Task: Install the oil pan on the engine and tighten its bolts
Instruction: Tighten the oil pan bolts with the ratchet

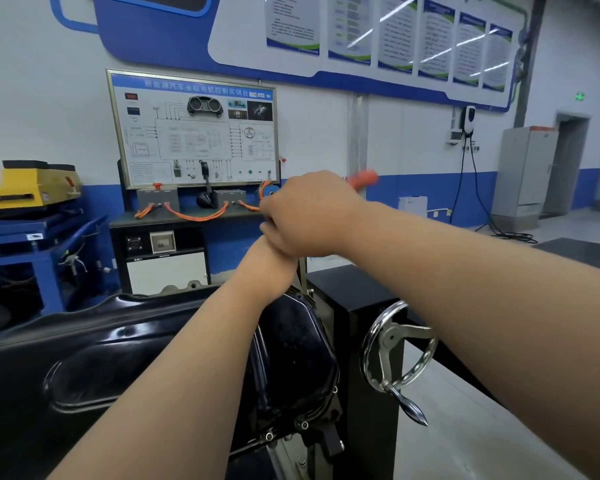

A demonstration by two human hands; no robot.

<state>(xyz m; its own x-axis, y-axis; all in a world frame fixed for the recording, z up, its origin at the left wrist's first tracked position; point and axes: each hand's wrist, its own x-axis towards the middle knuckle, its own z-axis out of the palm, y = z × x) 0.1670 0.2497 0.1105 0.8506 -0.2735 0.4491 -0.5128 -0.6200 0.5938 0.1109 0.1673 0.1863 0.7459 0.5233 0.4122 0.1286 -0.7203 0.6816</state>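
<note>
Head view: orange tool (362,178) gripped in right hand (312,213); left hand (272,249) beneath it, grasp not discernible. Slip onto oil pan (118,358) risked by misalignment.

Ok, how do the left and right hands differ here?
The right hand lies on top, gripping an orange-handled tool. The left hand sits beneath it, mostly hidden, and its grip is unreadable. Both are bare and touch each other, raised beyond the oil pan.
</note>
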